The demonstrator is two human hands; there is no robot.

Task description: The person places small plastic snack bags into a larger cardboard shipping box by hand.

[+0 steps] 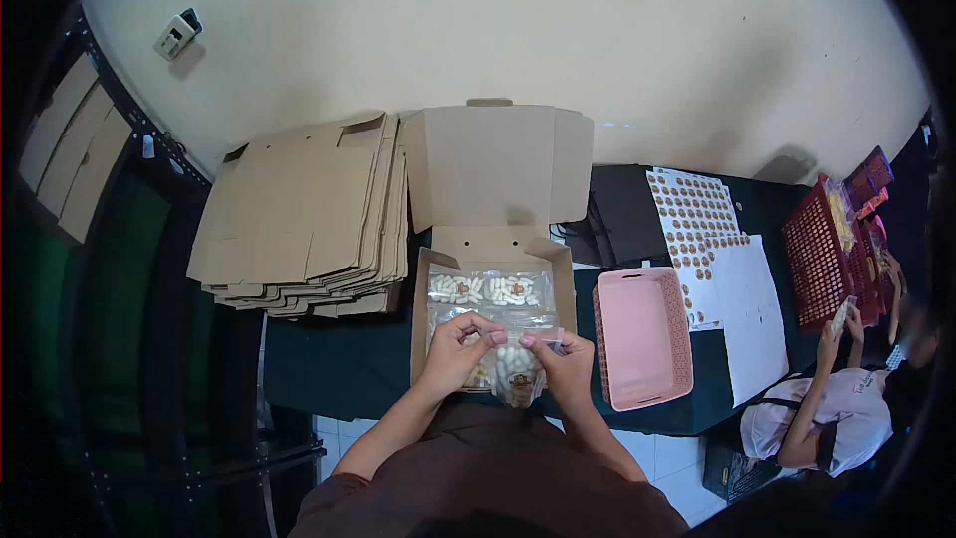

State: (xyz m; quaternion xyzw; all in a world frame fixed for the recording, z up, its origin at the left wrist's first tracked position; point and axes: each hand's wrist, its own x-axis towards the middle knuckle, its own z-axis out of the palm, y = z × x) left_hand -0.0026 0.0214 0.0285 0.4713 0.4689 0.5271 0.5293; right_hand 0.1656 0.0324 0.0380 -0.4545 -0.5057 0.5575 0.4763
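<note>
A clear plastic bag of white pieces (518,369), with a small brown label, hangs between my two hands in front of my body. My left hand (461,351) pinches its top edge on one side, and my right hand (564,363) pinches the other side. Beneath them stands an open cardboard box (565,289), its lid (488,164) raised toward the wall. Inside the box lie similar bags, among them one at the back left (456,288) and one at the back right (513,289). The held bag and my hands hide part of the box's front.
Flattened cardboard boxes (289,209) are stacked on the left. To the right are a pink basket (642,339), sticker sheets (697,219), a dark flat item (627,209) and a red basket (817,249). Another person (846,418) at the far right holds a small packet.
</note>
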